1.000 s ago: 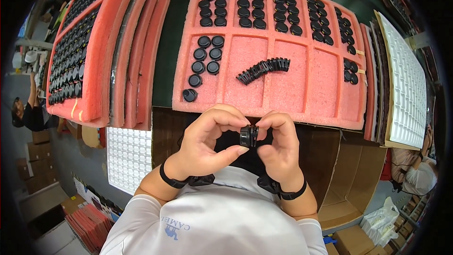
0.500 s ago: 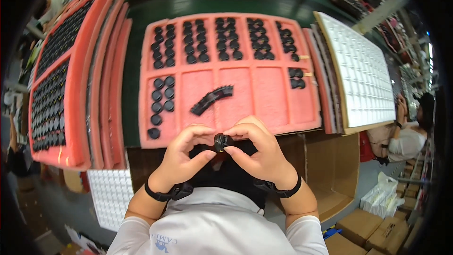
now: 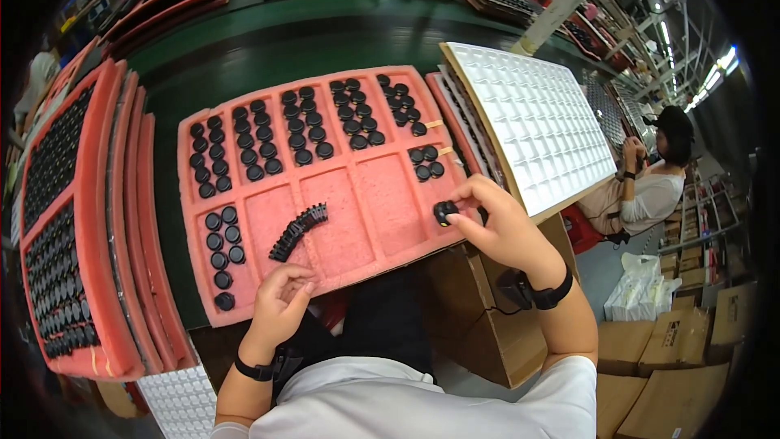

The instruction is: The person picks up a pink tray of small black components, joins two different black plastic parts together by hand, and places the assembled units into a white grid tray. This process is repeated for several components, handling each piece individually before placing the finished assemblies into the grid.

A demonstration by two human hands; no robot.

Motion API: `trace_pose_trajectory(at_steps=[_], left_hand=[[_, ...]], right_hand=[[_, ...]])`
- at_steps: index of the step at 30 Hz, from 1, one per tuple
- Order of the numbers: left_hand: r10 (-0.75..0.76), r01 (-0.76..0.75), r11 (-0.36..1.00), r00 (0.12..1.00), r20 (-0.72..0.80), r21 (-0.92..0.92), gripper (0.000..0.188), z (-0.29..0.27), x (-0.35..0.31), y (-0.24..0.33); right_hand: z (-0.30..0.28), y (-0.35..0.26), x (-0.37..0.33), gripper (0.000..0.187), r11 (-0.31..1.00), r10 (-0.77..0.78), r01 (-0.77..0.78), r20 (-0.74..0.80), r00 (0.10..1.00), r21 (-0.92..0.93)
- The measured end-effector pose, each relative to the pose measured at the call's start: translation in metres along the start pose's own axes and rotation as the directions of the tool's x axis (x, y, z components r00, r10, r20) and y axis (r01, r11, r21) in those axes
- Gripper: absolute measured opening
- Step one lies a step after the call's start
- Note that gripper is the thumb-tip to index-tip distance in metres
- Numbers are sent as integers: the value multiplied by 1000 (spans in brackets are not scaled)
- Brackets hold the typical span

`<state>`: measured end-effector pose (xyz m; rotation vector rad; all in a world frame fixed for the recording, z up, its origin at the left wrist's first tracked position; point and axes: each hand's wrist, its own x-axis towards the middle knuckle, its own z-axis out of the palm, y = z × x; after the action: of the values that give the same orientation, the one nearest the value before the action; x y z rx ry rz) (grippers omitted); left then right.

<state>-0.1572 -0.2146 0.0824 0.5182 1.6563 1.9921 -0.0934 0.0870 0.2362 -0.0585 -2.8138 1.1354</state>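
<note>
While both forearms come in from the lower edge, the pink foam tray (image 3: 357, 203) serves as landmark. Right hand (image 3: 504, 228) sits over the tray's near right corner, thumb and fingers pinched together on a small round black cap (image 3: 444, 212), held just above the last compartment. Left hand (image 3: 280, 301) rests at the tray's near edge, fingers loosely curled, fingertips touching the foam; whether it holds anything, cannot tell. Just beyond the left hand, in a middle compartment, a short row of black caps (image 3: 298, 231) lies stacked edge-on, tilted diagonally. Far compartments of the tray carry flat black discs (image 3: 305, 126) in neat rows; a few more sit in the near left compartment. Right of the tray, a white gridded blister tray (image 3: 536, 122) leans up on its edge. Left of it, more pink trays (image 3: 73, 219) filled with black parts, possibly the same caps. Under the tray's near edge, an open cardboard box (image 3: 479, 333). Far right, another person (image 3: 650, 179) is seated
</note>
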Motion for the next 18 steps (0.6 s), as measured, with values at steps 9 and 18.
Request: trace_pose_trajectory(at_steps=[9, 18], left_hand=[[37, -37, 999, 999, 8, -22, 15, -5, 1, -6], [34, -34, 999, 999, -8, -10, 13, -4, 1, -7]], right_hand=[[-70, 58, -52, 19, 958, 252, -285, -346, 904, -47], [-73, 95, -67, 21, 922, 145, -277, -421, 895, -271]])
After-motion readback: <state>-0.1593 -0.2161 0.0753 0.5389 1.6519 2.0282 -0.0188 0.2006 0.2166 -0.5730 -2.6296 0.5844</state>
